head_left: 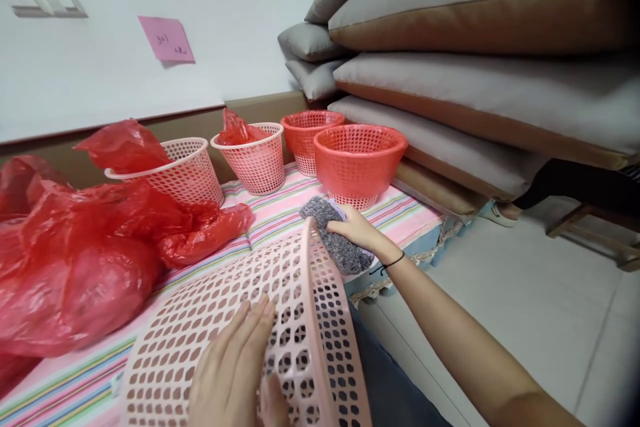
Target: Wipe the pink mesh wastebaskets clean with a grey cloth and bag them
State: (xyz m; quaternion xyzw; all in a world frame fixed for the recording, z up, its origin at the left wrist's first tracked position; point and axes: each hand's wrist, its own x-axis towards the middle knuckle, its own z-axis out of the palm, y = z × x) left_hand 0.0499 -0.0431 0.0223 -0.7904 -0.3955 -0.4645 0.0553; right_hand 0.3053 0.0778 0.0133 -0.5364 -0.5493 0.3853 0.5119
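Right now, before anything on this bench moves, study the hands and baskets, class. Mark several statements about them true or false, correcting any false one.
1. The right hand holds a grey cloth. True.
2. The left hand is inside the nearest pink basket. False: it lies against the outside.
3. That nearest basket stands upright. False: it is tipped on its side.
4. A red bag is folded over the rim of the basket closest to the stacked cushions. True.
5. The pink note is stuck to a cushion. False: it is on the wall.
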